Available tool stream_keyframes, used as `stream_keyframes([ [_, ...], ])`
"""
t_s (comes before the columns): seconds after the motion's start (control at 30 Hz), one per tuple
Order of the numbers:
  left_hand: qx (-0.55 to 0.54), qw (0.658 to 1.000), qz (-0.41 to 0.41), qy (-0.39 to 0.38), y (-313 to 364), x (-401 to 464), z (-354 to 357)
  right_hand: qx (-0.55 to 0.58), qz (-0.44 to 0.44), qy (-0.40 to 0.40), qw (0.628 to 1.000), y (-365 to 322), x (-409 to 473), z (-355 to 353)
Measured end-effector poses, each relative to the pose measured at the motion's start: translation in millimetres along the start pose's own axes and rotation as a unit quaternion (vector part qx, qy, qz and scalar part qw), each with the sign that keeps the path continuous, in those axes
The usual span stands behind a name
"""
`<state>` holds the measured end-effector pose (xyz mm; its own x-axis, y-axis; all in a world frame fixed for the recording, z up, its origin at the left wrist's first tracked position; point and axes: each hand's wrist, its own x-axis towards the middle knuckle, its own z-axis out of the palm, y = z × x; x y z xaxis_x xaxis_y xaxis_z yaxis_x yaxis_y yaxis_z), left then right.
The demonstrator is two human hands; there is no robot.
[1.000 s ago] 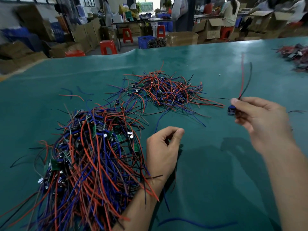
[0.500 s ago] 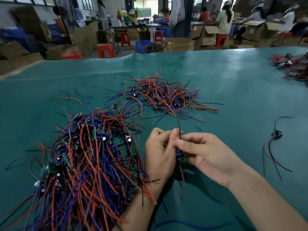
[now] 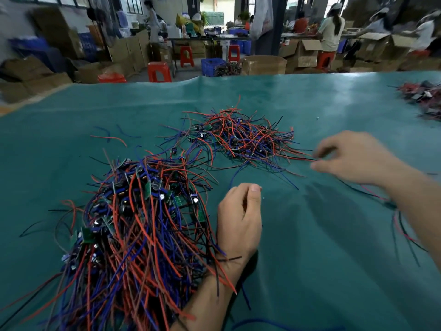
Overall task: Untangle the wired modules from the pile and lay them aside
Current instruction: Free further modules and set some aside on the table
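A big tangled pile of wired modules [image 3: 133, 225], red, blue and black leads with small green boards, lies at the near left of the green table [image 3: 310, 259]. My left hand [image 3: 238, 218] rests beside the pile's right edge with its fingers curled and nothing in them; loose leads cross its wrist. A smaller, flatter pile [image 3: 241, 137] lies farther back. My right hand [image 3: 353, 158] hovers blurred to the right of that pile, fingers loosely spread, holding nothing I can make out. A separated module [image 3: 391, 206] with red and black leads lies at the right, partly under my right forearm.
Another heap of parts [image 3: 424, 99] sits at the table's far right edge. A loose blue lead [image 3: 262, 327] lies near the front. Beyond the table are red stools [image 3: 158, 71], cardboard boxes [image 3: 265, 64] and people working.
Half a second ago both hands pinched one module together in front of me. My right hand has since swung out to the right and no longer holds it; my left hand stayed put.
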<state>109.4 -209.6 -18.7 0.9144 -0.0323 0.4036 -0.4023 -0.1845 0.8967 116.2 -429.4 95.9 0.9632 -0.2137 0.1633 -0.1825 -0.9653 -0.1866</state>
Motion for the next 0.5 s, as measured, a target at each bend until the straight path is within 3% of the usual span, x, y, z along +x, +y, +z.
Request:
stream_keyframes([
  [0.13,0.024,1.0,0.013,0.009,-3.5,2.2,1.0,0.019,-0.094,-0.012,0.995,-70.3,44.1,55.4],
  [0.3,0.022,1.0,-0.006,0.014,-3.7,2.4,0.7,0.011,-0.031,0.048,0.998,-79.3,58.4,87.8],
  [0.5,0.014,1.0,-0.023,0.016,-0.9,2.0,-1.0,0.108,0.006,0.086,0.99,-63.0,27.9,41.5],
])
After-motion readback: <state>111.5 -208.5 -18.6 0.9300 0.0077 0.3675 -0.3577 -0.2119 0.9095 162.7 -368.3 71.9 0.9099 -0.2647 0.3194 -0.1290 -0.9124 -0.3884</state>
